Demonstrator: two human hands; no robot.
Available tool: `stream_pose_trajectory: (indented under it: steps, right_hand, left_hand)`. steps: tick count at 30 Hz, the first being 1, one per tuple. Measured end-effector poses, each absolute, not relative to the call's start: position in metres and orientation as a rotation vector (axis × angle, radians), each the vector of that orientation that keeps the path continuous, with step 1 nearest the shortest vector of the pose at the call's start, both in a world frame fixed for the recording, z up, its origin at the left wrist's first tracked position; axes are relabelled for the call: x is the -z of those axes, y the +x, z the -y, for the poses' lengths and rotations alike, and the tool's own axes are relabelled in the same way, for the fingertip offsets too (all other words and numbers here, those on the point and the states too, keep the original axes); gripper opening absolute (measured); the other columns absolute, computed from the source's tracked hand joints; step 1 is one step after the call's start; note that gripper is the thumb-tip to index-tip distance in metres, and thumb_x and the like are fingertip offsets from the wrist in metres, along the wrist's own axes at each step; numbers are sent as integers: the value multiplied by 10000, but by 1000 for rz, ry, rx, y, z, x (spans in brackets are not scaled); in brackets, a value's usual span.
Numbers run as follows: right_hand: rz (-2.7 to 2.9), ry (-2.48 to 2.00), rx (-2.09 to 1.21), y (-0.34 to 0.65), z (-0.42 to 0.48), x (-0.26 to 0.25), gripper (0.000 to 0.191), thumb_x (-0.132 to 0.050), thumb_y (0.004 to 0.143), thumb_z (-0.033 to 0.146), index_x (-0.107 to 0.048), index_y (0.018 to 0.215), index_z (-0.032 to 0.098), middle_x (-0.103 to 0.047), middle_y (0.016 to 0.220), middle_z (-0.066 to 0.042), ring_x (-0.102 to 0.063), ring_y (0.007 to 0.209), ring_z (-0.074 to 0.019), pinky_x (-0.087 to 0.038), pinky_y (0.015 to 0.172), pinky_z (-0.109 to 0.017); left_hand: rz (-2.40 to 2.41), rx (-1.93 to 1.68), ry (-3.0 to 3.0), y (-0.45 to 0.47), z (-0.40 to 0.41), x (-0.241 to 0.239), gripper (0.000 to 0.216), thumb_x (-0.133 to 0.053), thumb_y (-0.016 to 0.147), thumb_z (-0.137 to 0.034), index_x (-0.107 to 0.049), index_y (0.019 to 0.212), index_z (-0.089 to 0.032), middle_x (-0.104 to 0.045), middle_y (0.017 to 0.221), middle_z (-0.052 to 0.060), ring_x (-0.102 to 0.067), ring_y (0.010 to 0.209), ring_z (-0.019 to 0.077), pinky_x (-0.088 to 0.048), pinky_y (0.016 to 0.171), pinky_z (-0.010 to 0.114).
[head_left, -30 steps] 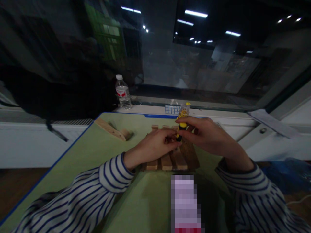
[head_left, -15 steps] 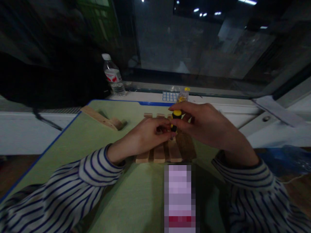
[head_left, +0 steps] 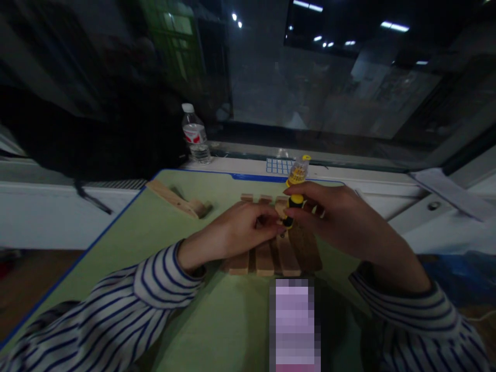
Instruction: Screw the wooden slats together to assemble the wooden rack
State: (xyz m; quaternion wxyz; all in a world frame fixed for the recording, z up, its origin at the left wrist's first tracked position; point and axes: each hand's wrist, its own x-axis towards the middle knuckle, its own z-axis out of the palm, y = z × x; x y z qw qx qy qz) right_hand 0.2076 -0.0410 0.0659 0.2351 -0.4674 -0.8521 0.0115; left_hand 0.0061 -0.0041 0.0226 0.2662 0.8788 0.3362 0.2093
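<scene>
Over the slats [head_left: 271, 256], right hand [head_left: 333, 219] grips screwdriver [head_left: 291, 209].

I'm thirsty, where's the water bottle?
The water bottle stands upright on the white ledge, far left, beyond the green table.

A clear plastic water bottle [head_left: 195, 134] with a white cap and red label is standing upright on the white window ledge [head_left: 248, 168], just beyond the far left corner of the green desk [head_left: 127, 243]. A loose wooden strip [head_left: 176, 199] is lying at a slant on the desk's left part. A small blue grid tray [head_left: 277, 166] is sitting on the ledge, and a flat pale sheet [head_left: 451, 194] is resting farther right. Ceiling lights are reflecting in the dark window glass [head_left: 310, 77].
</scene>
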Motion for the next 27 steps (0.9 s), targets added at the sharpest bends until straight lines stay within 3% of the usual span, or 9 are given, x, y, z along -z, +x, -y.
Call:
stream_pose_trajectory:
  steps: [5, 11, 17, 27]
  right_hand:
    - [2327, -1281, -74, 208, 44, -67, 236, -569, 876, 296, -621, 1092, 218, -717, 825, -10, -647, 634, -141, -452, 560, -242]
    - [2292, -1281, -154, 204, 47, -66, 227, -550, 894, 308, -618, 1096, 232, -728, 888, -9, -672, 708, -145, -484, 599, -242]
    - [2277, -1276, -180, 202, 47, -63, 252, -557, 889, 300, -600, 1133, 253, -717, 1058, 5, -689, 862, -161, -514, 743, -273]
    - [2272, -1292, -163, 202, 49, -62, 275, -549, 891, 322, -600, 1150, 243, -711, 1092, -17, -697, 862, -180, -539, 748, -303]
  left_hand:
    - [-870, -428, 2526, -7, 26, -46, 224, -540, 890, -417, -665, 863, -234, -679, 799, -32, -621, 732, 135, -433, 682, 256]
    - [-489, -266, 2607, 0, 55, -44, 263, -574, 893, -266, -604, 1154, -255, -668, 1132, 6, -563, 1128, 186, -426, 971, 316]
    - [-377, -286, 2682, -1, 55, -36, 302, -496, 902, -109, -600, 1158, -229, -679, 1127, 22, -613, 1050, 172, -478, 909, 301]
    - [-384, -354, 2699, 0, 56, -38, 277, -480, 914, -128, -619, 1134, -224, -685, 1125, 16, -628, 1002, 175, -493, 854, 311]
